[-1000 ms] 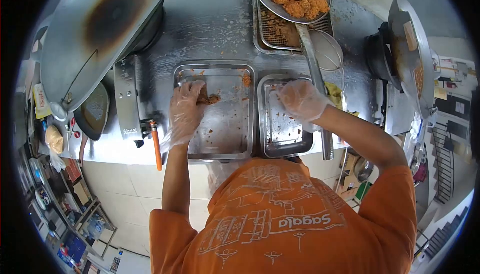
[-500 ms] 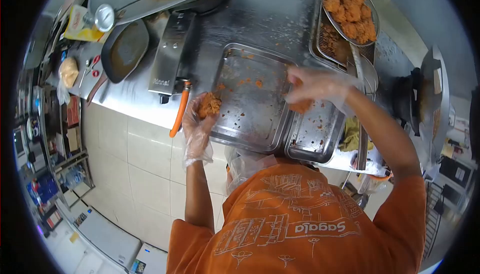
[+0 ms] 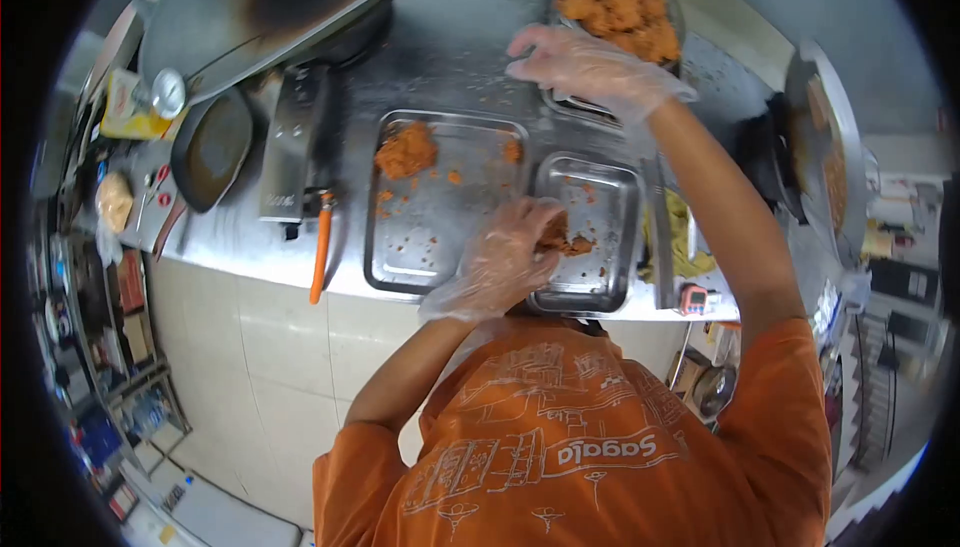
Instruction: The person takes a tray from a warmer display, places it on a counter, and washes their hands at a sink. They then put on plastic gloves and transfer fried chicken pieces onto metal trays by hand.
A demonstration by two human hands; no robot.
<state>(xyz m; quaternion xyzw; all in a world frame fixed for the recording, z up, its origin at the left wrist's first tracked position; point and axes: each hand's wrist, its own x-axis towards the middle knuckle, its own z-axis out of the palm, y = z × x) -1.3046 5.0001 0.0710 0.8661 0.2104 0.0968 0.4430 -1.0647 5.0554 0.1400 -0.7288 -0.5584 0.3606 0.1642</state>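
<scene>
My left hand (image 3: 505,257), in a clear plastic glove, is closed around a fried chicken piece (image 3: 556,235) over the small metal tray (image 3: 628,237). Part of that piece is hidden by the fingers. Higher up, my gloved right hand (image 3: 590,69) is stretched out just below the strainer (image 3: 673,7), its fingers apart and nothing visible in them. Several breaded fried chicken pieces (image 3: 615,7) are heaped in the strainer. Another fried chicken piece (image 3: 405,150) lies at the upper left of the large metal tray (image 3: 372,232), among scattered crumbs.
On the left stand a gas stove (image 3: 290,147) with an orange hose (image 3: 320,247) and a dark pan (image 3: 212,152). A large wok (image 3: 280,7) fills the upper left. Right of the trays lie a green cloth (image 3: 680,237) and a red timer (image 3: 692,298).
A chicken piece now lies at the large tray's upper left. My left hand has moved right to the small tray, and my right hand up from there toward the strainer. The view has shifted.
</scene>
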